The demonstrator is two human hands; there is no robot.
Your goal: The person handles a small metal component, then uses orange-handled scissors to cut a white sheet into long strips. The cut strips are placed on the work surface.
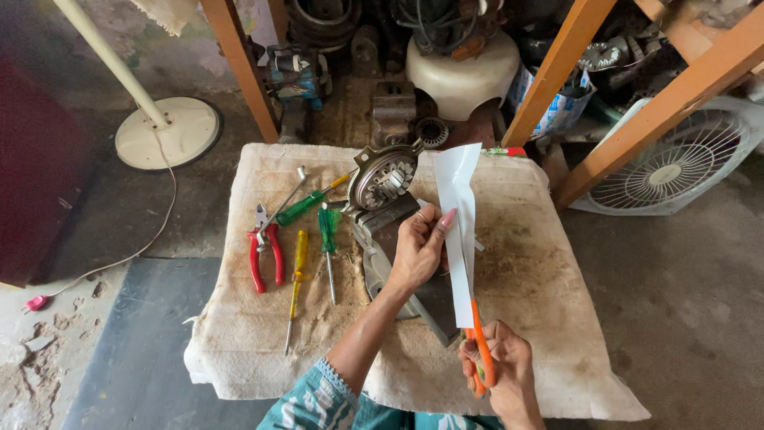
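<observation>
1. nearest the camera, a person's right hand closes around the orange handles of a pair of scissors, whose blades run up into the lower edge of a strip of white paper.
2. just above it, the left hand pinches the same paper strip between thumb and fingers about halfway up, holding it upright over the work surface; a patterned teal sleeve shows at the forearm.
3. both hands hover above a stained cream cloth that is spread over a low surface.
4. under the left hand, a grey metal plate lies on the cloth, partly hidden by the wrist.
5. to the left on the cloth, tools lie side by side: red-handled pliers, a yellow screwdriver and a green screwdriver, with a second green screwdriver angled above them.
6. at the far edge of the cloth, a round metal motor housing stands tilted, just beside the top of the paper strip.
7. beyond, orange-painted wooden frame legs rise over stacked motor parts and a cream plastic stool.
8. a white fan guard leans at far right; a round cream stand base sits on the concrete floor at far left.
</observation>
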